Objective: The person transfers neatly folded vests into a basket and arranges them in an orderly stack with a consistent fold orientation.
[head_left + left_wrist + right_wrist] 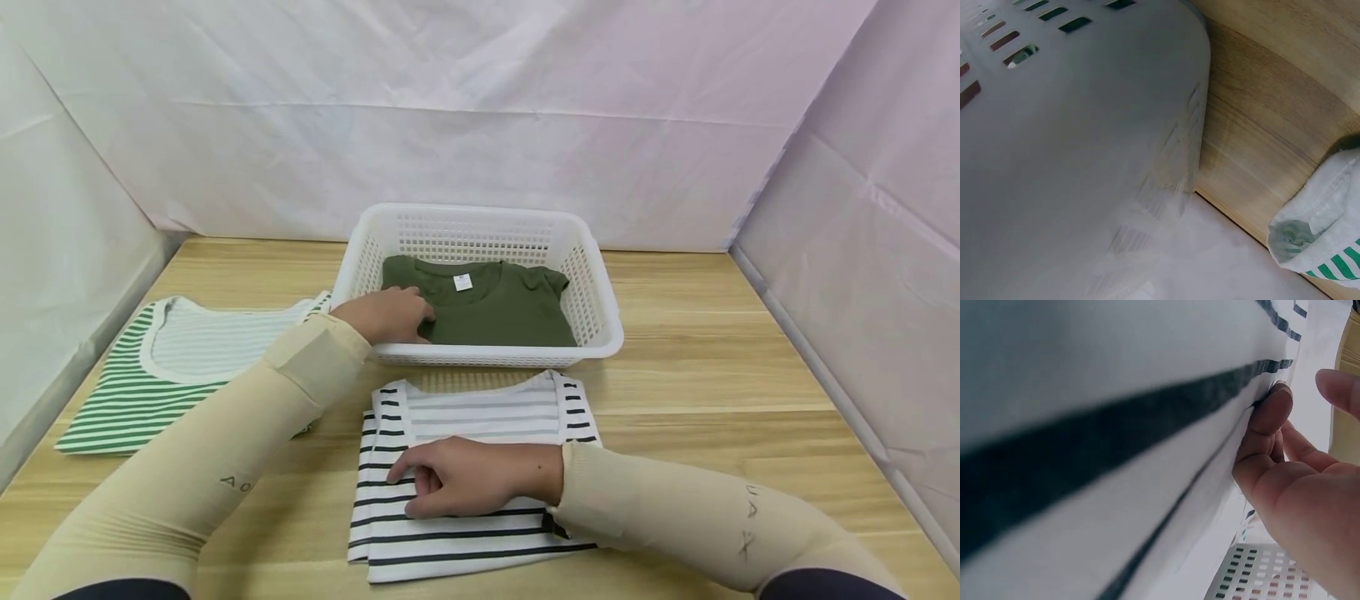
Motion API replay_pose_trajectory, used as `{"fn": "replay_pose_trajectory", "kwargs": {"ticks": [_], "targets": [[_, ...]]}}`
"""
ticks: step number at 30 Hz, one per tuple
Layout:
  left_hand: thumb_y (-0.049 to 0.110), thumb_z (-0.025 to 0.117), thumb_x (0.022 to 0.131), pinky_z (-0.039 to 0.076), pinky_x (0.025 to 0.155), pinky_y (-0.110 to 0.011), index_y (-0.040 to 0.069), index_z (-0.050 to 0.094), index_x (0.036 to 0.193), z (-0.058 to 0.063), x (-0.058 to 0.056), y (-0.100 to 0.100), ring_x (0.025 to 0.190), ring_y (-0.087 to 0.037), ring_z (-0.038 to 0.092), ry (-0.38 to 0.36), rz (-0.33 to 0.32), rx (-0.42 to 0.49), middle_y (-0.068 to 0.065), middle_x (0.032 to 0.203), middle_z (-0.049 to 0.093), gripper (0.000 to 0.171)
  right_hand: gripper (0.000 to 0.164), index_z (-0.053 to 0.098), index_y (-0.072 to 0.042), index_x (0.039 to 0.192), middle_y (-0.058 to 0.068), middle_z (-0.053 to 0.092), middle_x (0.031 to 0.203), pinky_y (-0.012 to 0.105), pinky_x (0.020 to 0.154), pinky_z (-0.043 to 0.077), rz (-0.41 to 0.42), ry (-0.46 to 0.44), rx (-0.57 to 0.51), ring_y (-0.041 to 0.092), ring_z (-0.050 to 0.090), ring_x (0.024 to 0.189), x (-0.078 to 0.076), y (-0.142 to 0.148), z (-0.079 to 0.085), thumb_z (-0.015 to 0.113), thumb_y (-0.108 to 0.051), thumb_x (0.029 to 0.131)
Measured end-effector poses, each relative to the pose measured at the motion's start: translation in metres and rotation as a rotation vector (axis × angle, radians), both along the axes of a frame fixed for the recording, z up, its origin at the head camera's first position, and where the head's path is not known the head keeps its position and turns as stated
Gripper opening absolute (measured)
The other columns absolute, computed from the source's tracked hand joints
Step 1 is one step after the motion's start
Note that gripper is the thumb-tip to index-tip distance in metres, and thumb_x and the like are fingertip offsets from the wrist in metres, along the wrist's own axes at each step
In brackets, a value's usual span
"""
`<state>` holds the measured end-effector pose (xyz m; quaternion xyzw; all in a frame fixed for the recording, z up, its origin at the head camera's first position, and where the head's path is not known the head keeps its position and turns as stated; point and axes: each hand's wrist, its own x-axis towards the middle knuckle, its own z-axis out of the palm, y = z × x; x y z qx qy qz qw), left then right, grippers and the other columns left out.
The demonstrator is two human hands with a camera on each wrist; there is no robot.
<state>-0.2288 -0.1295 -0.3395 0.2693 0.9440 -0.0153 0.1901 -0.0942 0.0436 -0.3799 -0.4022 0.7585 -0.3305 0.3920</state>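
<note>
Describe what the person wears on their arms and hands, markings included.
The left hand and right hand are ungloved. Cream sleeves cover both forearms; the left sleeve and right sleeve carry dark handwritten marks. Navy fabric shows at each sleeve's upper end. A small black piece peeks out at the right wrist.

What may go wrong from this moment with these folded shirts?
The left hand reaches into the white plastic basket and might rumple the dark green T-shirt there. The left sleeve crosses the green-striped shirt in the head view and could brush it. The right hand is over the black-striped shirt, whose left edges look uneven; dragging could shift its layers.
</note>
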Motion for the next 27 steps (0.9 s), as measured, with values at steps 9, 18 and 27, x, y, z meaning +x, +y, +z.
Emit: {"fn": "replay_pose_trajectory", "kwargs": {"ticks": [9, 18, 27], "targets": [[0.037, 0.066, 0.096, 0.045, 0.107, -0.05, 0.009, 0.061, 0.137, 0.0, 0.001, 0.001, 0.127, -0.039, 0.054, 0.005, -0.001, -0.002, -0.019, 0.137, 0.056, 0.049, 0.038, 0.059, -0.01, 0.134, -0.014, 0.059, 0.08, 0.013, 0.066, 0.048, 0.03, 0.041, 0.002, -0.006, 0.052, 0.066, 0.002, -0.006, -0.002, 0.065, -0.019, 0.098], [0.038, 0.065, 0.097, 0.047, 0.105, -0.048, 0.007, 0.06, 0.137, 0.0, 0.0, 0.003, 0.125, -0.037, 0.056, -0.003, 0.01, 0.009, -0.02, 0.138, 0.056, 0.051, 0.032, 0.061, -0.012, 0.129, -0.014, 0.059, 0.085, 0.013, 0.068, 0.05, 0.07, 0.04, -0.01, -0.006, 0.053, 0.07, 0.001, 0.003, 0.001, 0.065, -0.021, 0.098], [0.029, 0.063, 0.099, 0.054, 0.089, -0.042, 0.011, 0.073, 0.11, 0.022, 0.019, -0.003, 0.102, -0.023, 0.066, 0.22, -0.019, 0.237, -0.006, 0.112, 0.07, 0.024, 0.024, 0.067, -0.015, 0.119, -0.014, 0.063, 0.087, 0.016, 0.072, 0.051, -0.016, 0.166, 0.011, -0.005, 0.059, 0.074, -0.006, 0.048, 0.012, 0.065, -0.025, 0.098]]}}
